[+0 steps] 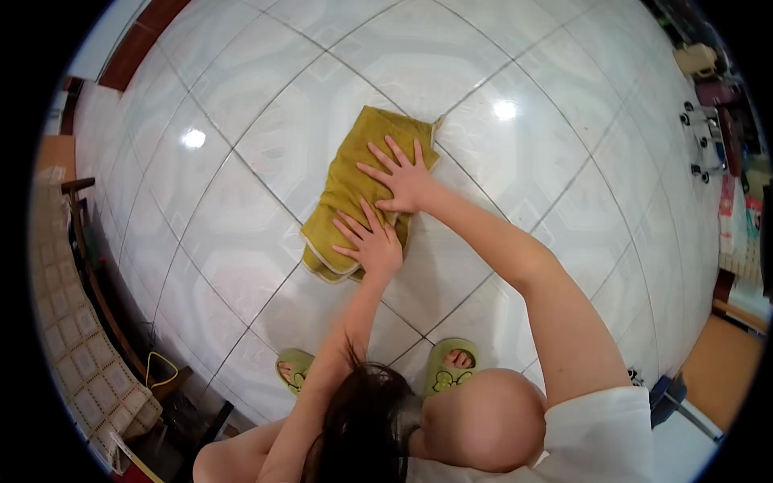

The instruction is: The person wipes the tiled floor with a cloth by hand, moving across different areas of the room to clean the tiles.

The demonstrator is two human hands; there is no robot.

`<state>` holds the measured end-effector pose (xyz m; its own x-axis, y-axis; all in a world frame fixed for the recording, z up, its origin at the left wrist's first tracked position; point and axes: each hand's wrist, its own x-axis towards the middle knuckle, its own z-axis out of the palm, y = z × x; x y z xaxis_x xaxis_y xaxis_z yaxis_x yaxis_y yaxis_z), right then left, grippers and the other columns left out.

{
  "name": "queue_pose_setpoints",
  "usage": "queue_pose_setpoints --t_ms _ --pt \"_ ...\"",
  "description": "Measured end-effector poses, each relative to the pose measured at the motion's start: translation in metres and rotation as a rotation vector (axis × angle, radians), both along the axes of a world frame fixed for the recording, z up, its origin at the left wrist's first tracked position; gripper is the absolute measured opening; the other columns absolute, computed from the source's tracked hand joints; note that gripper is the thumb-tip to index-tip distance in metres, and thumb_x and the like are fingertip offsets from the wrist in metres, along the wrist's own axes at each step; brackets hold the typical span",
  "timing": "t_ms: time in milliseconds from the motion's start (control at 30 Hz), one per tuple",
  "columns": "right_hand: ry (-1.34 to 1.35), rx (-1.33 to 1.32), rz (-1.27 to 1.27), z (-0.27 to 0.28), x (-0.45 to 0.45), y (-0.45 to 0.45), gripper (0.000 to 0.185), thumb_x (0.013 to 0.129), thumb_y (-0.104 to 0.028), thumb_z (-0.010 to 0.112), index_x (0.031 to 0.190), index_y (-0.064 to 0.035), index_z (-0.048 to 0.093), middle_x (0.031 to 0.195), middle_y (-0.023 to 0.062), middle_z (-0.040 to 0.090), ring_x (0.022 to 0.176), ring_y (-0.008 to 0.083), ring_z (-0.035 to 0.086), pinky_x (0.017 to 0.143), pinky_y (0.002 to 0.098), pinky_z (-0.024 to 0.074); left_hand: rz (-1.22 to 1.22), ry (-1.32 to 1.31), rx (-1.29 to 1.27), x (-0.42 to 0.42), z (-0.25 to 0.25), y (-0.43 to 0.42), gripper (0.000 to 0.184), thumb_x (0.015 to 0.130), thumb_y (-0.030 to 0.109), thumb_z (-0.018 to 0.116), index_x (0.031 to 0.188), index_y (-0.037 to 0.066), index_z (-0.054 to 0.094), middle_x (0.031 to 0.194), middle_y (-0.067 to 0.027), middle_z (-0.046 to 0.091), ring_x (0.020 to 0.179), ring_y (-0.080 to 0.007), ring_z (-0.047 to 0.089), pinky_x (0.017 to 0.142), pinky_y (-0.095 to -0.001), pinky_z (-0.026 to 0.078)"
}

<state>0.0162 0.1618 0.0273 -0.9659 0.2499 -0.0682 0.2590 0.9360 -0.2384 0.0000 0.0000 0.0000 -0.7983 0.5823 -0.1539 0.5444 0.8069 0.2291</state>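
Observation:
A folded mustard-yellow cloth (346, 181) with a pale edge lies on the white tiled floor (266, 185). My left hand (374, 243) rests flat on its lower part, fingers spread. Higher up and to the right, my right hand (403, 179) presses on the cloth, its fingers also spread. The two hands are close together, with the right thumb near the left fingertips. Neither hand grips anything. What lies under the palms is hidden.
Green slippers (296, 369) are on my feet below the cloth. A seat with a patterned cover (80, 330) stands at the left. Wheeled furniture (708, 141) is at the right, and a dark red frame (133, 52) at the upper left.

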Motion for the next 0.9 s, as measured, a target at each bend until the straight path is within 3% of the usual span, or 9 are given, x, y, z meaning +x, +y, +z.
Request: queue_pose_setpoints --t_ms 67,100,167,300,400,433,600,700,900 --pt "0.068 -0.037 -0.013 -0.012 0.009 -0.013 0.083 0.078 -0.058 0.054 0.150 -0.0361 0.018 0.159 0.0034 0.003 0.145 0.0339 -0.001 0.106 0.0703 0.0019 -0.043 -0.002 -0.023 0.003 0.000 -0.010 0.072 0.093 0.034 0.039 0.152 0.013 0.002 0.152 -0.0292 -0.013 0.139 -0.0477 -0.016 0.096 -0.0777 -0.004" --pt "0.076 -0.007 0.021 0.029 -0.024 0.001 0.081 0.079 -0.058 0.053 0.150 -0.0364 0.018 0.159 0.0031 0.003 0.146 0.0333 -0.001 0.106 0.0701 0.0008 -0.025 -0.014 -0.004 -0.025 0.043 0.005 0.072 0.093 0.033 0.039 0.152 0.011 0.003 0.152 -0.0300 -0.013 0.139 -0.0487 -0.016 0.095 -0.0782 -0.003" --pt "-0.089 0.052 -0.006 0.024 0.024 0.016 0.077 0.082 -0.058 0.050 0.149 -0.0370 0.019 0.159 0.0027 0.004 0.146 0.0320 0.000 0.106 0.0697 -0.0014 -0.089 -0.218 0.035 0.018 0.033 0.024 0.071 0.094 0.032 0.038 0.151 0.008 0.003 0.151 -0.0314 -0.014 0.138 -0.0506 -0.016 0.094 -0.0793 -0.001" --pt "-0.102 -0.018 -0.068 0.047 0.039 -0.019 0.074 0.084 -0.050 0.052 0.149 -0.0345 0.021 0.159 0.0010 0.006 0.146 0.0317 0.002 0.108 0.0679 0.0013 -0.267 -0.199 0.000 0.014 0.056 -0.009 0.075 0.090 0.032 0.042 0.150 0.005 0.007 0.150 -0.0348 -0.009 0.138 -0.0536 -0.012 0.092 -0.0808 0.000" --pt "-0.265 -0.063 -0.164 0.053 0.050 -0.030 0.074 0.084 -0.048 0.052 0.149 -0.0323 0.022 0.159 0.0009 0.007 0.146 0.0312 0.002 0.108 0.0673 0.0032 -0.415 -0.241 0.029 0.011 0.044 -0.019 0.078 0.087 0.033 0.047 0.150 0.005 0.009 0.150 -0.0347 -0.006 0.138 -0.0534 -0.010 0.093 -0.0806 0.001" --pt "-0.202 -0.052 -0.214 0.036 0.044 -0.030 0.073 0.084 -0.048 0.052 0.149 -0.0311 0.023 0.159 0.0013 0.007 0.146 0.0311 0.002 0.109 0.0672 0.0038 -0.489 -0.168 0.041 -0.009 0.029 -0.015 0.079 0.087 0.033 0.047 0.150 0.005 0.010 0.150 -0.0346 -0.006 0.138 -0.0532 -0.010 0.093 -0.0805 0.001" --pt "-0.391 -0.096 -0.440 0.042 0.084 -0.074 0.070 0.086 -0.048 0.052 0.148 -0.0255 0.029 0.159 0.0025 0.007 0.146 0.0309 0.001 0.109 0.0673 0.0053 -0.733 -0.363 0.041 -0.005 0.036 -0.039 0.081 0.084 0.035 0.054 0.150 0.009 0.014 0.152 -0.0312 -0.003 0.140 -0.0493 -0.006 0.095 -0.0800 0.006" --pt "-0.299 -0.098 -0.517 0.014 0.085 -0.078 0.068 0.087 -0.050 0.050 0.147 -0.0233 0.031 0.159 0.0028 0.005 0.146 0.0318 0.000 0.109 0.0675 0.0061 -0.762 -0.338 0.051 -0.015 0.019 -0.033 0.080 0.085 0.034 0.052 0.150 0.008 0.014 0.152 -0.0314 -0.003 0.140 -0.0494 -0.007 0.095 -0.0797 0.005" --pt "-0.441 -0.129 -0.507 0.027 0.069 -0.058 0.067 0.088 -0.053 0.045 0.149 -0.0328 0.023 0.159 0.0016 0.000 0.145 0.0338 -0.004 0.109 0.0681 0.0070 -0.781 -0.481 0.010 -0.031 0.030 -0.020 0.073 0.090 0.034 0.042 0.151 0.007 0.011 0.154 -0.0275 -0.007 0.142 -0.0457 -0.009 0.098 -0.0774 0.003"
